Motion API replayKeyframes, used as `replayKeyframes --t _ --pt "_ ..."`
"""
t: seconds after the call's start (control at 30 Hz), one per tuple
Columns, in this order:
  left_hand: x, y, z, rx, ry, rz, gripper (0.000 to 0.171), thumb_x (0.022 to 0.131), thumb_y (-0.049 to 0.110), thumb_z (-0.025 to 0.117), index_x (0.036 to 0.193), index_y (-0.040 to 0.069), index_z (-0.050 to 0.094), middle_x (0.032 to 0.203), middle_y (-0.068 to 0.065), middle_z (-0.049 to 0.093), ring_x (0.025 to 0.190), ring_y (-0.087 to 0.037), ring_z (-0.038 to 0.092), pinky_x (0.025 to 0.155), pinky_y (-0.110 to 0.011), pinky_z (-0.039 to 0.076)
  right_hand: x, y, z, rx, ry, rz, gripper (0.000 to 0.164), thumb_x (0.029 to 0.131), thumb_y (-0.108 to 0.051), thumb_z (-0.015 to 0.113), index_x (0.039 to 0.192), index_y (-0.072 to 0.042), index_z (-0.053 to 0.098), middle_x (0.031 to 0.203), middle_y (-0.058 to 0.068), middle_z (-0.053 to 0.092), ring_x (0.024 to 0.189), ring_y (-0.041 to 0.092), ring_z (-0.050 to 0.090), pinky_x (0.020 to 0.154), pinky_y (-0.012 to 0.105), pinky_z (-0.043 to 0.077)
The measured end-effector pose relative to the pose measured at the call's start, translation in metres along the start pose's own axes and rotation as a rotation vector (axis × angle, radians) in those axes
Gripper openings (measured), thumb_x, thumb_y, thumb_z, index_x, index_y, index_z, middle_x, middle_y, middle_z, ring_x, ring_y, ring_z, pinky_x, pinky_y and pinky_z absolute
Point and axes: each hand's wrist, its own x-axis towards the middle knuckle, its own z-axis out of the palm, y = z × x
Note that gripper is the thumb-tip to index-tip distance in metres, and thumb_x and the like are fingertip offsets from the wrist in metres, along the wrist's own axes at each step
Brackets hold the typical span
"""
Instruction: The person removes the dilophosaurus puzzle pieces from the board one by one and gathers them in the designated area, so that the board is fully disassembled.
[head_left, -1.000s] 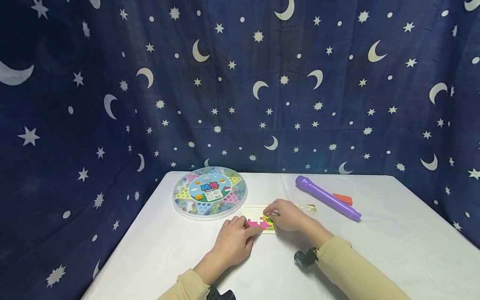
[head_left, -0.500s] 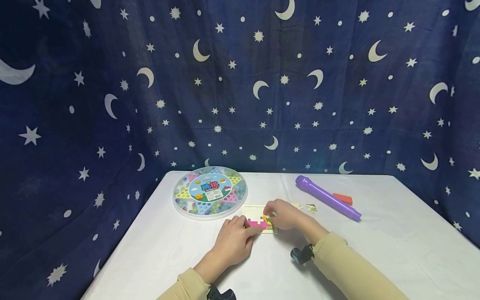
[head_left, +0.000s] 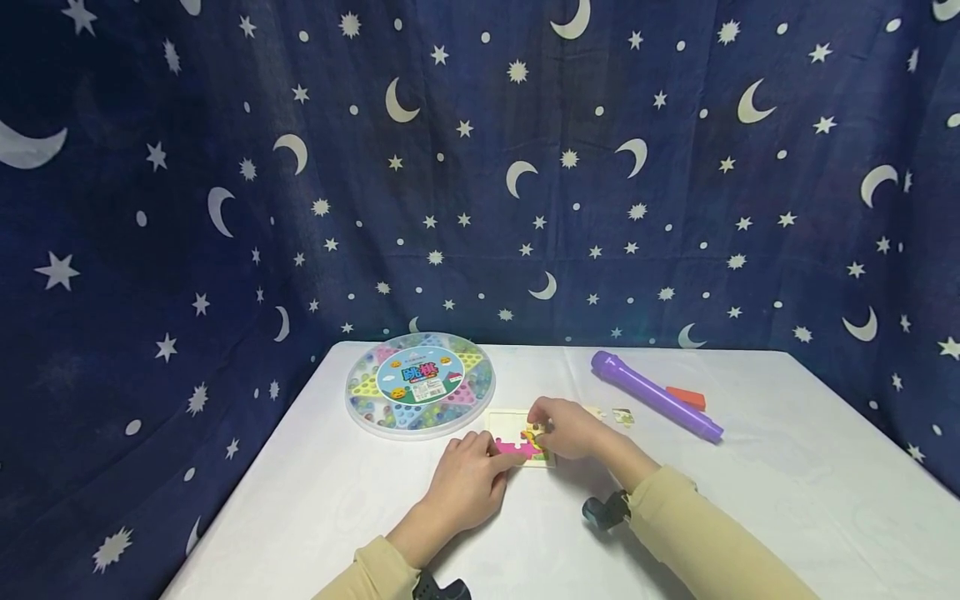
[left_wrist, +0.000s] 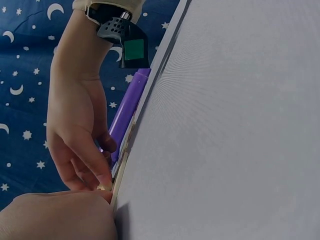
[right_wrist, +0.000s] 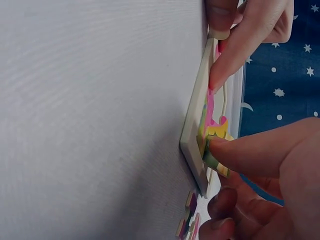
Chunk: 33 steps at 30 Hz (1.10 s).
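Note:
A small pale-framed jigsaw puzzle point(head_left: 507, 422) lies on the table, with pink and green pieces in its near part. My left hand point(head_left: 467, 483) holds its near left side. The index finger presses on the pink piece point(right_wrist: 210, 106) and the thumb lies at the frame's edge in the right wrist view. Over the right part of the frame, my right hand point(head_left: 567, 428) pinches a yellow and green puzzle piece point(right_wrist: 212, 159) between thumb and fingers. That piece is tilted against the pieces beside it. From the left wrist camera, my left hand hides most of the puzzle.
Loose puzzle pieces point(head_left: 622, 416) lie right of the frame. A purple toy microphone point(head_left: 654, 394) rests diagonally beyond them, beside an orange-red block point(head_left: 686, 398). A round Chinese checkers box point(head_left: 420, 385) stands at the back left. A starry curtain point(head_left: 480, 208) hangs behind the table.
My right wrist has shifted slightly left while its fingers stay at the same corner of the puzzle, moving the piece a little. My left hand has stayed put.

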Motion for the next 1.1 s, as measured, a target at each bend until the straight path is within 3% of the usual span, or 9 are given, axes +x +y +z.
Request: replayKeyframes --t 0.2,0.47,0.73,1.1 --pt "0.0 0.0 0.001 -0.001 -0.002 0.0 0.028 0.093 0.024 0.071 0.116 0.038 0.078 0.084 0.006 0.051 0.081 -0.013 0.049 0.071 -0.032 0.04 -0.001 0.003 0.0 0.008 0.027 -0.011 0.025 0.085 -0.004 0.077 0.102 -0.017 0.064 0.1 0.001 0.068 0.091 0.02 0.062 0.086 0.047 0.052" --pt "-0.001 0.0 0.0 0.013 0.02 0.013 0.028 0.092 0.023 0.072 0.116 0.037 0.079 0.084 0.006 0.051 0.08 -0.013 0.049 0.07 -0.032 0.04 -0.003 0.007 0.0 0.018 0.045 -0.023 0.025 0.086 -0.008 0.079 0.101 -0.021 0.065 0.087 -0.004 0.066 0.077 0.016 0.06 0.073 0.04 0.051" --pt "-0.001 0.0 0.0 0.011 0.005 0.006 0.026 0.093 0.025 0.071 0.115 0.037 0.079 0.085 0.006 0.052 0.081 -0.013 0.05 0.07 -0.031 0.039 -0.006 0.005 0.0 0.019 0.051 -0.015 0.013 0.089 -0.011 0.079 0.09 -0.019 0.069 0.085 -0.007 0.066 0.081 0.015 0.058 0.081 0.043 0.049" --pt "-0.001 0.0 -0.001 0.01 0.013 0.009 0.028 0.092 0.023 0.071 0.115 0.037 0.079 0.084 0.006 0.051 0.081 -0.014 0.049 0.071 -0.032 0.04 -0.006 0.012 0.0 0.059 0.086 -0.045 0.012 0.091 -0.011 0.076 0.088 -0.018 0.067 0.084 -0.007 0.064 0.077 0.014 0.056 0.073 0.038 0.047"
